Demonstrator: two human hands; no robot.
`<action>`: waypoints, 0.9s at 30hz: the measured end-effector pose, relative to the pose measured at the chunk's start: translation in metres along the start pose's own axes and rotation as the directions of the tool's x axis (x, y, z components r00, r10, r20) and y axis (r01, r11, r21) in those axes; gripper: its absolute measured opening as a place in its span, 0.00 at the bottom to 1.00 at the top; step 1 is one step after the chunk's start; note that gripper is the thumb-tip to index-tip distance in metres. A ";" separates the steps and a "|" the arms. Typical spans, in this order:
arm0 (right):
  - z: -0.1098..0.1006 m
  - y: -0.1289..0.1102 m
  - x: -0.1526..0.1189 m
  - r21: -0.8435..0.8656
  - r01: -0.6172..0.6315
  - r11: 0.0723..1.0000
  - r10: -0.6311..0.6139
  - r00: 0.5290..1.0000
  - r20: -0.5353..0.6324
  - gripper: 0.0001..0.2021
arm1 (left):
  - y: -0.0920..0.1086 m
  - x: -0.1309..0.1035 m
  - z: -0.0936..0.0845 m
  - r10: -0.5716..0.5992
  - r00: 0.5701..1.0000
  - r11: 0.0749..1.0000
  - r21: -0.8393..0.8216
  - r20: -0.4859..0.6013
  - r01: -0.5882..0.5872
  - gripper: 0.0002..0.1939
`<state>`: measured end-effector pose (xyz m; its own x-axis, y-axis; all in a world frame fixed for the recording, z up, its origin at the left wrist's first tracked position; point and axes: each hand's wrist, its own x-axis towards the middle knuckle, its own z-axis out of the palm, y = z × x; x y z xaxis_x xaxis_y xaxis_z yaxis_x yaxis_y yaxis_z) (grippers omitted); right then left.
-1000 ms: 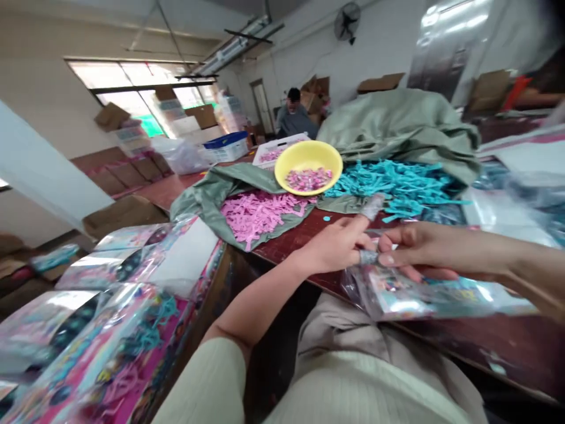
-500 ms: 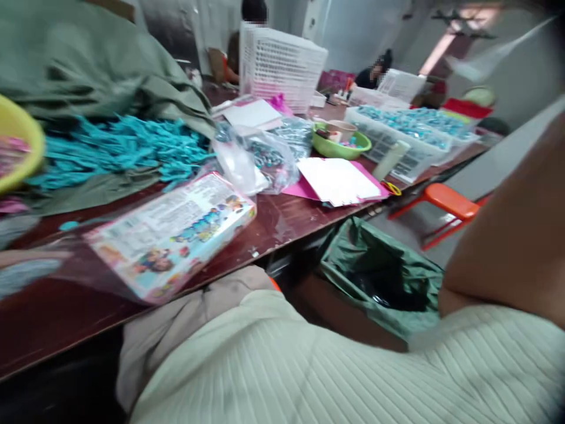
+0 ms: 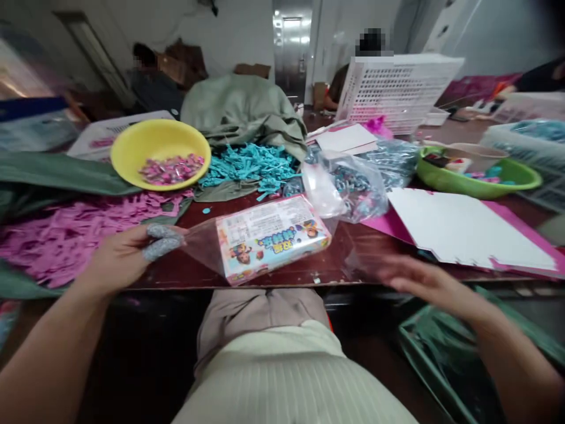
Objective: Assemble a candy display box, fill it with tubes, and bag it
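A flat printed box (image 3: 273, 235) in a clear plastic wrapper lies near the front edge of the dark red table (image 3: 172, 268). To its left, my left hand (image 3: 119, 253), with grey covers on its fingertips, pinches the wrapper's left end. My right hand (image 3: 419, 280) is on the other side, beside the wrapper's loose right end; its fingers are blurred, so whether they grip the film cannot be told. Pink strips (image 3: 79, 235) lie under and beyond my left hand. White sheets (image 3: 468, 229) on pink card lie beyond my right hand.
Behind are a yellow bowl (image 3: 161, 147) of pink pieces, teal strips (image 3: 247, 168), a clear bag (image 3: 357, 188) and a green basin (image 3: 481, 179). A white crate (image 3: 397, 88) stands farther back. A green-lined bin (image 3: 441, 353) is below right. Other people sit across the table.
The view has swung left and straightened. My right hand has come into view beside the wrapper's right end, and my left hand shows more fully.
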<state>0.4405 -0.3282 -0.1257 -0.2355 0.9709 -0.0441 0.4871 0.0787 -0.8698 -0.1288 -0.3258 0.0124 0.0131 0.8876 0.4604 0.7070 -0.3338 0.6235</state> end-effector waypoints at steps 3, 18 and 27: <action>-0.018 -0.057 0.088 0.293 0.428 0.855 -0.392 0.903 -0.177 0.41 | -0.001 -0.005 -0.001 -0.006 1.000 1.000 -0.015 0.023 0.006 0.08; 0.051 -0.085 0.201 0.277 0.596 0.753 -0.304 0.689 -0.657 0.22 | -0.047 0.016 0.063 -0.029 0.926 0.948 -0.305 -0.376 -0.095 0.18; 0.101 -0.059 0.212 0.441 0.364 0.820 -0.073 0.832 -0.550 0.25 | -0.090 0.034 0.131 -0.481 0.874 0.705 -0.623 -0.070 0.339 0.19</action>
<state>0.2767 -0.1502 -0.1335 0.2313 0.9263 0.2974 -0.0575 0.3182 -0.9463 -0.0996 -0.2244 -0.1112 -0.3781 0.9142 0.1461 0.0630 -0.1321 0.9892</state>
